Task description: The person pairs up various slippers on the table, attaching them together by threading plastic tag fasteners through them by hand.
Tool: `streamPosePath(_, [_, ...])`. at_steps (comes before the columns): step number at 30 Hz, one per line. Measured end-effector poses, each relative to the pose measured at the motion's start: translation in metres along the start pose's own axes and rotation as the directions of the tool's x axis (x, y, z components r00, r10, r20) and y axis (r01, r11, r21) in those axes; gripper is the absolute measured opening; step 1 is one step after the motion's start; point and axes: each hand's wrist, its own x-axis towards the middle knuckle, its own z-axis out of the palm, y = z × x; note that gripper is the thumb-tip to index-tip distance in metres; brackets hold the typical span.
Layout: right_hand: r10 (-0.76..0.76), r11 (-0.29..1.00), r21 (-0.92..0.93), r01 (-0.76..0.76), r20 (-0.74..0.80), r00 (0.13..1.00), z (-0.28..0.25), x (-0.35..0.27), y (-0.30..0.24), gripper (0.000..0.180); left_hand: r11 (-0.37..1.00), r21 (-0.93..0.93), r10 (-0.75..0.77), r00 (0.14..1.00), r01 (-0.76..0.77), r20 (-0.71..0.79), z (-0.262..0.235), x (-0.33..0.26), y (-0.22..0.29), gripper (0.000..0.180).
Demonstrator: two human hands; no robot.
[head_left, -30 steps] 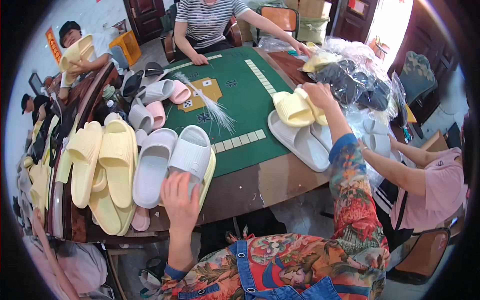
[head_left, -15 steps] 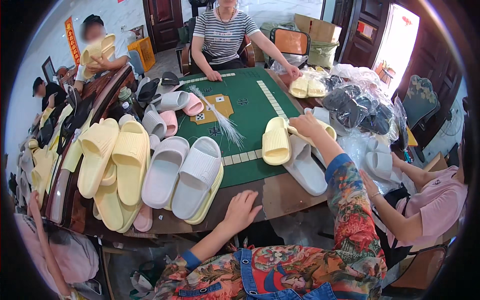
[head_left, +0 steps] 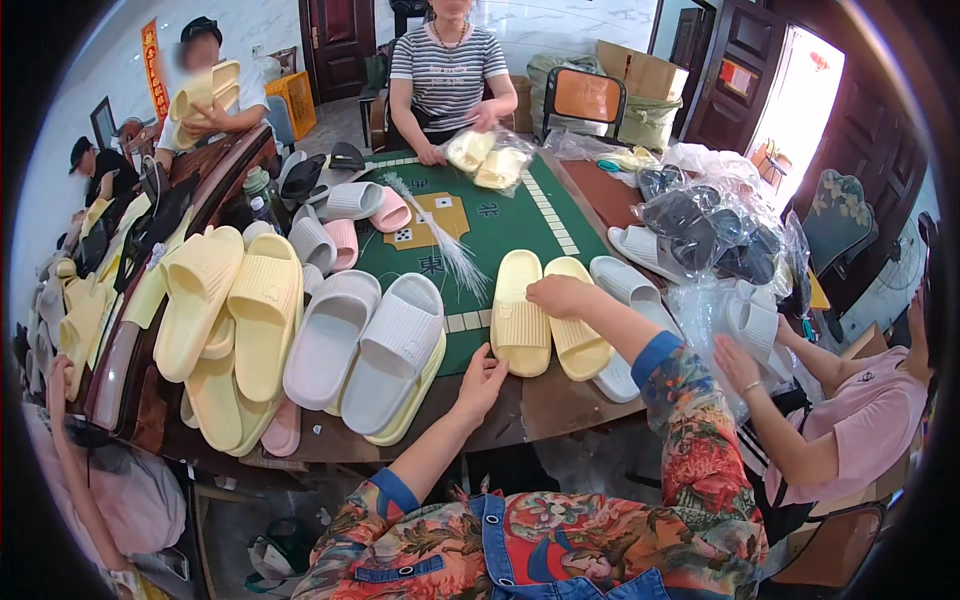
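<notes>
Two yellow slippers lie side by side near the front of the green mat. My right hand is closed on them, its fingers at their adjoining edges by the straps. My left hand has its fingers apart at the near end of the left slipper; whether it touches is unclear. Grey slippers lie to the right, one partly under the right-hand yellow slipper. Left of my hands, two grey slippers rest on yellow ones, beside a stack of yellow slippers.
A green mat with a row of white tiles and a bundle of white strands covers the table. Bagged dark slippers are heaped at right. A co-worker opposite handles bagged yellow slippers; another sits at right by clear plastic.
My right hand has moved left, bringing the yellow slippers together off the grey one. My left hand has risen toward them. The person opposite has drawn the bagged slippers inward.
</notes>
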Motion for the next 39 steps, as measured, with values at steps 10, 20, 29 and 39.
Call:
streamPosePath(10, [0.068, 0.944, 0.327, 0.038, -0.307, 0.949, 0.031, -0.063, -0.056, 0.030, 0.521, 0.739, 0.577, 0.814, -0.428, 0.064, 0.019, -0.064, 0.017, 0.091])
streamPosePath(20, [0.703, 0.171, 0.905, 0.389, -0.389, 0.596, 0.064, -0.164, -0.115, 0.023, 0.032, 0.542, 0.545, 0.469, -0.840, 0.695, -0.010, -0.072, 0.139, 0.079])
streamPosePath(29, [0.624, -0.480, 0.748, 0.458, -0.077, 0.778, 0.094, -0.115, -0.098, 0.024, -0.162, 0.780, 0.443, 0.662, -0.605, 0.605, -0.034, -0.010, 0.145, 0.051])
streamPosePath(39, [0.611, 0.413, 0.910, 0.039, -0.308, 0.729, 0.098, -0.097, -0.071, 0.027, 0.118, 0.890, 0.578, 0.759, -0.440, 0.298, 0.001, -0.050, 0.030, 0.072])
